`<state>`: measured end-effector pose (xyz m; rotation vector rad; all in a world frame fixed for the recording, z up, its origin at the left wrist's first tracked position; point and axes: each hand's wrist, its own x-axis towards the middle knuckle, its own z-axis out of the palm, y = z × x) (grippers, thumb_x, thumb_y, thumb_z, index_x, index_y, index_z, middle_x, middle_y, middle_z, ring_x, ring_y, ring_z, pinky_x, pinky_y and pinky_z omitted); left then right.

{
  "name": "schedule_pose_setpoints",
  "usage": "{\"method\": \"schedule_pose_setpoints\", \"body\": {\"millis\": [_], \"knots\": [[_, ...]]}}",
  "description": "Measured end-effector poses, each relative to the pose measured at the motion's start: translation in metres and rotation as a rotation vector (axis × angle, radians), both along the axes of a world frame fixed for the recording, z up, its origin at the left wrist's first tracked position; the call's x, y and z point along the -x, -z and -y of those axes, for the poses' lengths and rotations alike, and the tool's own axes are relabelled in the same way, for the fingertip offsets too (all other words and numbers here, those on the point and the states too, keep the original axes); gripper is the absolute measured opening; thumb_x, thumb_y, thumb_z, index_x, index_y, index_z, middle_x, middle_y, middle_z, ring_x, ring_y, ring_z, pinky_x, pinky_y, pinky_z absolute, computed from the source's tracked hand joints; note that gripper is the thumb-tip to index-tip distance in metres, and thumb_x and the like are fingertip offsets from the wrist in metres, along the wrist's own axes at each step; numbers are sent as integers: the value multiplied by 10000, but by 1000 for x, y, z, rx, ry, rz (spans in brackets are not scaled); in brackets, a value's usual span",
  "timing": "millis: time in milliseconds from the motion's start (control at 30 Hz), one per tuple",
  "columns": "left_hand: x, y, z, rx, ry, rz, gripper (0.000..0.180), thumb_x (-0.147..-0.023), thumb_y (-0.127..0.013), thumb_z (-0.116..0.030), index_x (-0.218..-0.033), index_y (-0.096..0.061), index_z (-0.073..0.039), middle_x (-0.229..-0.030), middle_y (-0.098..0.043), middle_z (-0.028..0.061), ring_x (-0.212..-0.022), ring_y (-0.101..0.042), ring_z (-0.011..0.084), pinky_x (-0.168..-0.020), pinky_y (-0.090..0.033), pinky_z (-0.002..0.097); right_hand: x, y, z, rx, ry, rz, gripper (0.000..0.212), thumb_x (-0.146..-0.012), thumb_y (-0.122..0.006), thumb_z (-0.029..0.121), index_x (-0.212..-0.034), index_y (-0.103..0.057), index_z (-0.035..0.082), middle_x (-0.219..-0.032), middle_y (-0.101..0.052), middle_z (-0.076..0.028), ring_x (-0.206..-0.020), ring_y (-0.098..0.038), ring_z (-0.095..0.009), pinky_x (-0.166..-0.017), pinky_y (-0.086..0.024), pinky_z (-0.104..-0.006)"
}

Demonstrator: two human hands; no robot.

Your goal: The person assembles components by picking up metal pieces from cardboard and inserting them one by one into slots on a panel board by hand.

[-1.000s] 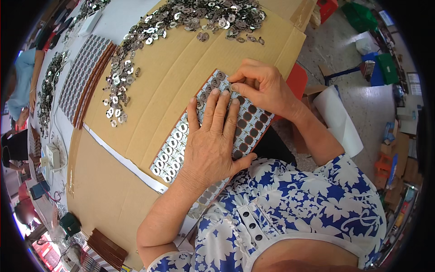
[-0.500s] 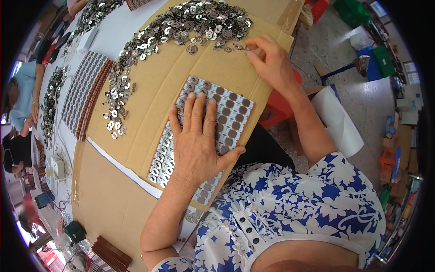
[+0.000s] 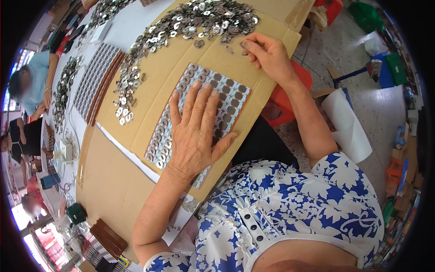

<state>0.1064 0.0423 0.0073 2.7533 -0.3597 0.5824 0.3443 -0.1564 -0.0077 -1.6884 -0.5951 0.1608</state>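
My left hand (image 3: 192, 131) lies flat with fingers spread across a patterned panel (image 3: 244, 90) on the cardboard. Rows of dark round spots show on the panel's right part. Small silvery slotted metal discs (image 3: 161, 158) sit in rows along its left part and far edge; my palm hides the middle. Above the cardboard, to the right of a large heap of loose metal discs (image 3: 204, 20), my right hand (image 3: 269, 56) pinches a small metal disc (image 3: 243, 45) between thumb and forefinger.
A stack of similar panels (image 3: 97, 77) rests on the white table to the left. Brown strips (image 3: 108, 238) lie at the lower left. A red stool (image 3: 283, 106) stands by the cardboard's right edge. Across the table sits a person in a light blue top (image 3: 38, 77).
My right thumb and forefinger have drawn back from the heap's edge, pinching a disc. My left hand stays flat on the panel. The whole view has shifted slightly.
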Motion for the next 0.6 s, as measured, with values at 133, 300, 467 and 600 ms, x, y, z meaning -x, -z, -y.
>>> {"method": "schedule_pose_setpoints", "body": {"millis": [133,300,467,600], "knots": [[30,-1,-9,111,-12,20,740,-937,-846,-336,-1542,-583,-1,-1581,-600,214,-1510,-543,411,-1288,-305,663,16,-11,-16,14,-34,-56,223,-1104,-672,159,-1254,-793,47,-880,-697,10,-741,-612,-53,-676,-508,-231],[83,-2,-32,174,-29,-47,648,-878,-864,-241,-1440,-647,-4,-1497,-651,197,-1427,-600,391,-1244,-378,637,74,-41,-62,-24,-288,-247,202,-1086,-678,104,-1232,-792,24,-894,-690,0,-749,-620,-69,-711,-517,-233],[127,2,-17,168,-54,-73,672,-926,-828,-344,-1424,-638,67,-1472,-632,233,-1445,-577,399,-1233,-390,643,108,-38,-116,-44,-523,-207,235,-1043,-722,40,-1262,-783,-20,-985,-769,-32,-824,-685,-72,-733,-572,-244],[133,3,0,181,-42,-107,685,-923,-824,-374,-1414,-654,72,-1501,-625,236,-1480,-559,397,-1271,-360,655,125,-30,-130,49,-482,90,228,-1028,-757,38,-1242,-806,-22,-975,-808,-19,-808,-709,-65,-730,-602,-245]]}}
